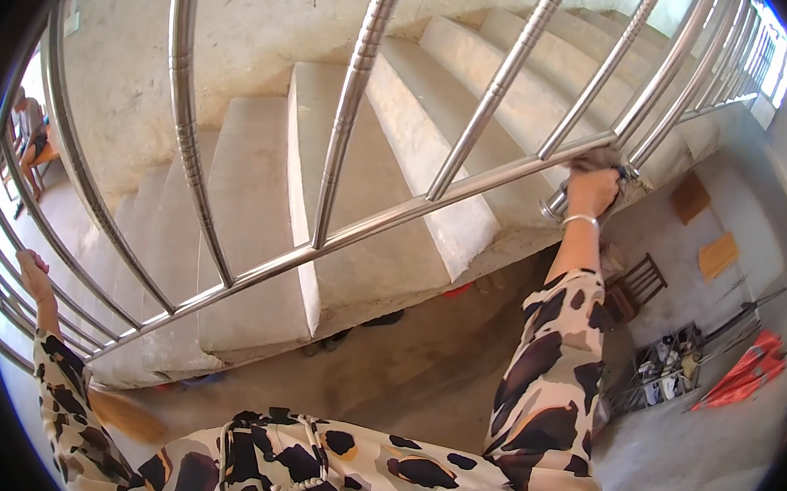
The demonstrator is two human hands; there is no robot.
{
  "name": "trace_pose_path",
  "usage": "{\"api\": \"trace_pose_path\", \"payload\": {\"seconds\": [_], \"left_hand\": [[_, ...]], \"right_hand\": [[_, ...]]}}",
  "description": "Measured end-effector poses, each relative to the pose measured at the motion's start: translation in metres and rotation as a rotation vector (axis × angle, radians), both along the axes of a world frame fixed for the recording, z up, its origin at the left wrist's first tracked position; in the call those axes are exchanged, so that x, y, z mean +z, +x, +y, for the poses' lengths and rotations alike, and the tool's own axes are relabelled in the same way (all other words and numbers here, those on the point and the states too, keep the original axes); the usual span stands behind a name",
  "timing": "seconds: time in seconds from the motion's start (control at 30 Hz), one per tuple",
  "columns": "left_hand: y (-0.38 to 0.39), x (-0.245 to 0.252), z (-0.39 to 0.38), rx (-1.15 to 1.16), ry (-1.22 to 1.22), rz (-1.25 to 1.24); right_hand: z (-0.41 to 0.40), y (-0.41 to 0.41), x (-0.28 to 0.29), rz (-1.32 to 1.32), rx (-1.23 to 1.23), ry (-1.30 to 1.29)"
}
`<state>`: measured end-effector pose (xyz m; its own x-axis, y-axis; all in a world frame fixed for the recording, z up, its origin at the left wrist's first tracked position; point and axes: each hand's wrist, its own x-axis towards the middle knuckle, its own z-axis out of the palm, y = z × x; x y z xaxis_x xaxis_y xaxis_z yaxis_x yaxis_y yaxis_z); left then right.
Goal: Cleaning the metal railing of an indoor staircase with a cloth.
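A shiny metal stair railing (396,213) curves across the view in front of concrete steps (371,175). My right hand (592,191) is closed on a greyish-brown cloth (597,158), pressed to the bottom rail where a short metal post with a round flange (552,207) meets the stair edge. A pale bangle circles my right wrist. At the far left, my left hand (32,268) is closed around an upright bar of the railing; its fingers are partly hidden.
Below the stairs, at right, are a wooden chair (641,280), a rack of shoes (669,367) and a red cloth or bag (747,373). Brown panels (718,256) lie beyond. At far left, a person (29,127) sits beyond the railing.
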<state>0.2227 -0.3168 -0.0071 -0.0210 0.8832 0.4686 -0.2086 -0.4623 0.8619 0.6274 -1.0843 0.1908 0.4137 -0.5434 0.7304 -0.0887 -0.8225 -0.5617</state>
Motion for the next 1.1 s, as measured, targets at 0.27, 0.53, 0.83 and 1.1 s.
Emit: {"api": "trace_pose_path", "payload": {"seconds": [0.27, 0.53, 0.83, 1.1], "left_hand": [[-0.029, -0.005, 0.027, -0.040, 0.023, 0.011], [-0.032, -0.003, 0.019, -0.052, 0.025, -0.042], [-0.038, -0.003, 0.028, -0.071, -0.004, -0.036], [-0.035, 0.004, 0.005, -0.063, 0.003, 0.003]], "right_hand": [[-0.007, -0.035, -0.041, 0.657, 0.255, -0.167], [0.037, -0.036, 0.026, 0.031, 1.264, 0.883], [0.154, -0.112, -0.105, 0.266, 1.494, 1.478], [0.141, -0.100, -0.102, 0.505, 1.823, 1.322]]}}
